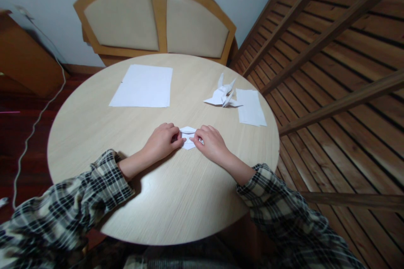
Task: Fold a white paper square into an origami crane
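Note:
A small piece of folded white paper (188,138) lies on the round table between my two hands, with crease lines and pointed ends toward and away from me. My left hand (164,139) pinches its left side, thumb on top. On the opposite side, my right hand (208,140) has its fingers closed on the paper's edge, thumb pressing near the middle. Fingers cover both side edges of the paper.
White sheets (143,86) lie at the table's back left. Folded paper cranes (221,94) sit at the back right beside smaller white sheets (251,107). Beyond the round table (170,201) stands a wooden headboard (162,12); a slatted wooden panel (341,71) is on the right.

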The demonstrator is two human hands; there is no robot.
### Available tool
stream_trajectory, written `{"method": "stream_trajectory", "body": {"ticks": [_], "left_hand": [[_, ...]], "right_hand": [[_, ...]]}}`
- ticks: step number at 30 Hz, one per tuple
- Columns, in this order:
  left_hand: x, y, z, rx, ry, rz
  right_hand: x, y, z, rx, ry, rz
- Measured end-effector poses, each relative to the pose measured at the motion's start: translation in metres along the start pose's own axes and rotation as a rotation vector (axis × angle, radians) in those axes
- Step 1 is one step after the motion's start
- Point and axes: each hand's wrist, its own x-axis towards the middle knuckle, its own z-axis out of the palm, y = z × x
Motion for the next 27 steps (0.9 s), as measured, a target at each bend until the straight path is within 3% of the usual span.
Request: {"method": "stream_trajectory", "body": {"ticks": [7, 27], "left_hand": [[-0.0006, 0.0032, 0.0003, -0.012, 0.031, -0.048], [-0.0030, -0.0003, 0.0075, 0.059, 0.043, 0.011]], "right_hand": [[-0.0002, 0.0029, 0.0046, 0.014, 0.026, -0.010], [-0.0023, -0.0004, 0.0043, 0.051, 0.053, 0.009]]}}
